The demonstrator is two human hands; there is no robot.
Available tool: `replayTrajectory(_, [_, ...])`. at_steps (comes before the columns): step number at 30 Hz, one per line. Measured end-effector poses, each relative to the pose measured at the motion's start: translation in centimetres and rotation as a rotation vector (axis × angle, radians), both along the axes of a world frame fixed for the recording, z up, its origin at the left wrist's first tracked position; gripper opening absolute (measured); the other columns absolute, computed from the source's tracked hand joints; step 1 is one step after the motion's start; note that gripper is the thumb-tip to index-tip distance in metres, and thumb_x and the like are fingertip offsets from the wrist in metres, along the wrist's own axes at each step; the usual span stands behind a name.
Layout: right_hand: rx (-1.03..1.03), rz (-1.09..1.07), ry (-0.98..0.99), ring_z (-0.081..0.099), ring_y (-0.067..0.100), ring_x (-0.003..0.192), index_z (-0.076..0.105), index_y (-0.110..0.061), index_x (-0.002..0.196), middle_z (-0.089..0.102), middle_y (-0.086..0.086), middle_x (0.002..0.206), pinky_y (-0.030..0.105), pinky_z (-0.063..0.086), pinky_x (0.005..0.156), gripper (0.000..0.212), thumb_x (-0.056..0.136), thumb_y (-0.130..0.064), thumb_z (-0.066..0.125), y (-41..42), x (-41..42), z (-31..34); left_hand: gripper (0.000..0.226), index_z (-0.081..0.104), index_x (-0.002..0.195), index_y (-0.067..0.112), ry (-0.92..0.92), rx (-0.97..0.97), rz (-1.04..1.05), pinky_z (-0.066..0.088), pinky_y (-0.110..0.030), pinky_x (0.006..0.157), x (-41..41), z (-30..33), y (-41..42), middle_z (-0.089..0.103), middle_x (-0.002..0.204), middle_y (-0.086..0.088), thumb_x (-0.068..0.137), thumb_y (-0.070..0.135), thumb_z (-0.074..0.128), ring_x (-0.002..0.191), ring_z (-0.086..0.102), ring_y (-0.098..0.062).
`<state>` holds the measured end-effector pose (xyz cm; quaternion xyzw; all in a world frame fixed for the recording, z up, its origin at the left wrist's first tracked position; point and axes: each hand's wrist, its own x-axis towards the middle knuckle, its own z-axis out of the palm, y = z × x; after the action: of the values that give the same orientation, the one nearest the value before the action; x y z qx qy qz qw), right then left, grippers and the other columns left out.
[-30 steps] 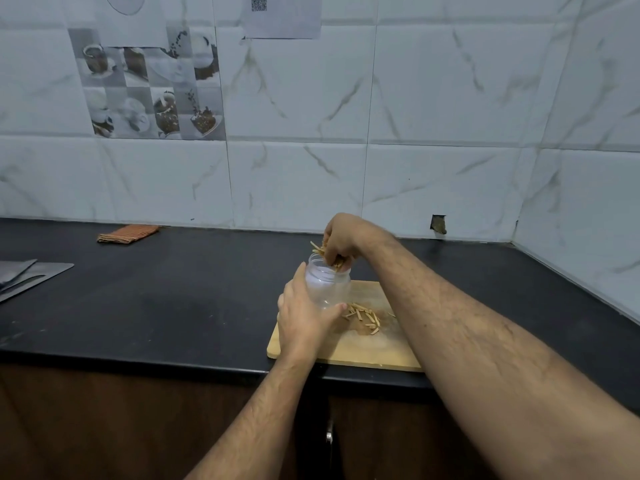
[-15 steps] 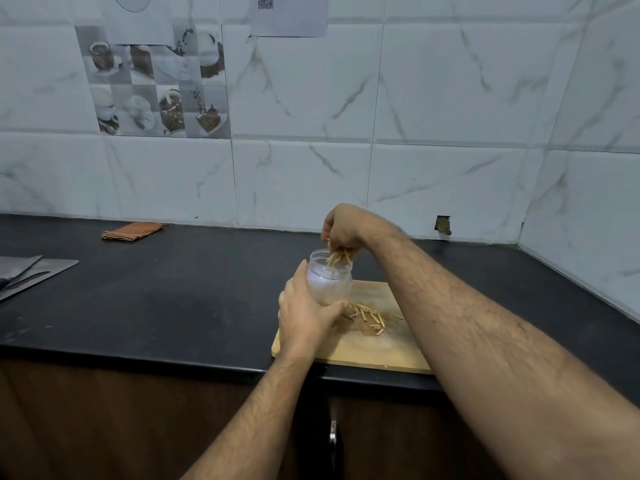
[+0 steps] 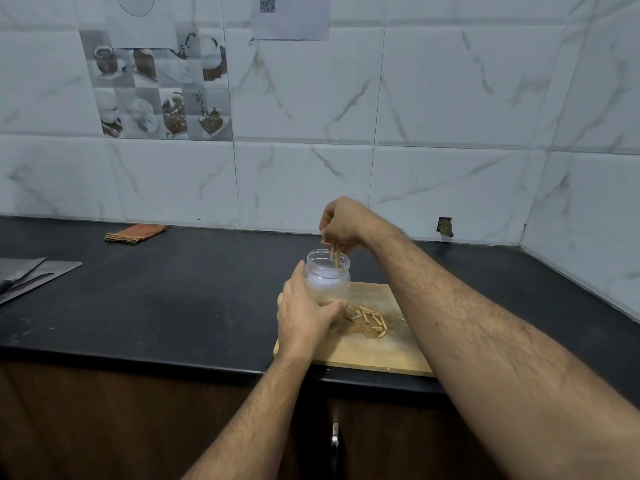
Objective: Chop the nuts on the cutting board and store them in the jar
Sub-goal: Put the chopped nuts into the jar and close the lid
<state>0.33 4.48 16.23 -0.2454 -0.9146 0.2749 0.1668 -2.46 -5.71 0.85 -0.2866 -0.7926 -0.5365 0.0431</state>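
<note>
A clear plastic jar (image 3: pixel 329 277) stands open on the back left part of a wooden cutting board (image 3: pixel 374 351). My left hand (image 3: pixel 304 318) grips the jar from the near left side. My right hand (image 3: pixel 341 225) hovers just above the jar's mouth with fingers pointing down, pinching slivered nut pieces (image 3: pixel 334 255) that hang into the opening. A small heap of chopped nuts (image 3: pixel 369 318) lies on the board just right of the jar.
A black counter (image 3: pixel 173 299) runs along a white tiled wall. Knives on a steel sheet (image 3: pixel 31 275) lie at the far left. A folded orange cloth (image 3: pixel 135 233) rests near the wall. Dark cabinet doors (image 3: pixel 138 427) are below the counter.
My right hand has lifted slightly above the jar's mouth, and the nut pieces it holds have slid down into the opening. My left hand keeps its hold on the jar.
</note>
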Motion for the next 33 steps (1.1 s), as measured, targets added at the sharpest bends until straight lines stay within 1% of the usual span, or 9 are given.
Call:
replayTrajectory(5, [-0.024,0.019,0.022,0.073,0.034,0.086,0.06,-0.006,0.082,0.074,0.018,0.09,0.049,0.061,0.076,0.014,0.093,-0.001,0.053,0.1,0.0,0.0,0.107,0.024,0.152,0.03,0.008,0.011,0.006,0.035,-0.039,0.11,-0.2,-0.1,0.0,0.041,0.15,0.002,0.066,0.044,0.085,0.14,0.034,-0.021])
replayTrajectory(11, [-0.033,0.014,0.035,0.071,0.031,0.074,0.07,0.006,0.085,0.073,0.023,0.085,0.048,0.061,0.076,0.016,0.083,0.007,0.054,0.3,0.3,-0.2,0.106,0.025,0.152,0.03,0.006,0.031,-0.007,0.035,-0.039,0.111,-0.4,0.0,0.0,0.041,0.15,0.004,0.065,0.044,0.085,0.14,0.033,-0.02])
replayTrajectory(16, [0.01,-0.078,0.14,0.066,0.025,0.065,0.066,-0.007,0.075,0.07,0.012,0.071,0.04,0.062,0.069,0.011,0.079,0.001,0.06,1.6,1.6,-0.8,0.106,0.029,0.15,0.029,-0.007,0.054,0.012,0.039,-0.04,0.109,-1.2,-0.2,0.0,0.045,0.146,0.003,0.062,0.046,0.085,0.138,0.038,-0.02])
replayTrajectory(19, [0.17,-0.176,-0.024,0.068,0.031,0.078,0.07,-0.004,0.088,0.073,0.015,0.089,0.037,0.059,0.074,0.018,0.084,-0.001,0.054,3.2,2.8,-2.9,0.105,0.031,0.148,0.03,-0.058,0.104,0.049,0.042,-0.044,0.106,-1.8,0.0,-0.1,0.05,0.141,0.003,0.059,0.053,0.082,0.134,0.043,-0.022])
replayTrajectory(22, [0.177,-0.178,-0.251,0.069,0.029,0.088,0.072,-0.002,0.1,0.073,0.014,0.099,0.04,0.059,0.081,0.025,0.087,-0.002,0.051,4.1,3.6,-7.3,0.105,0.03,0.149,0.028,-0.096,0.13,0.065,0.04,-0.042,0.106,-2.2,0.1,0.0,0.049,0.141,0.002,0.061,0.052,0.083,0.133,0.043,-0.022])
replayTrajectory(25, [0.148,-0.12,-0.261,0.067,0.026,0.094,0.071,-0.009,0.1,0.071,0.008,0.099,0.034,0.056,0.08,0.022,0.087,-0.005,0.054,4.0,3.6,-10.6,0.103,0.028,0.15,0.026,-0.105,0.135,0.089,0.037,-0.04,0.106,-2.5,0.2,0.2,0.047,0.144,-0.001,0.066,0.045,0.083,0.136,0.04,-0.024])
replayTrajectory(28, [0.168,-0.027,-0.255,0.062,0.026,0.086,0.064,-0.014,0.084,0.068,0.007,0.093,0.03,0.046,0.068,0.013,0.091,-0.015,0.053,3.0,2.9,-12.2,0.101,0.027,0.151,0.025,-0.123,0.153,0.103,0.036,-0.041,0.107,-2.8,0.2,0.0,0.047,0.143,-0.003,0.068,0.041,0.083,0.136,0.039,-0.025])
replayTrajectory(30, [0.266,0.023,-0.274,0.055,0.025,0.081,0.055,-0.017,0.074,0.064,0.007,0.089,0.029,0.038,0.067,0.021,0.093,-0.024,0.056,2.5,2.7,-12.9,0.101,0.029,0.15,0.026,-0.119,0.154,0.104,0.037,-0.041,0.106,-2.8,0.0,0.0,0.048,0.142,-0.002,0.066,0.041,0.083,0.135,0.041,-0.025])
replayTrajectory(33, [0.356,0.037,-0.214,0.058,0.023,0.078,0.06,-0.016,0.07,0.065,0.002,0.08,0.031,0.043,0.065,0.022,0.09,-0.024,0.062,2.4,3.4,-13.6,0.1,0.031,0.148,0.028,-0.104,0.155,0.093,0.038,-0.04,0.105,-2.8,-0.1,0.1,0.05,0.14,0.0,0.064,0.044,0.083,0.134,0.042,-0.023])
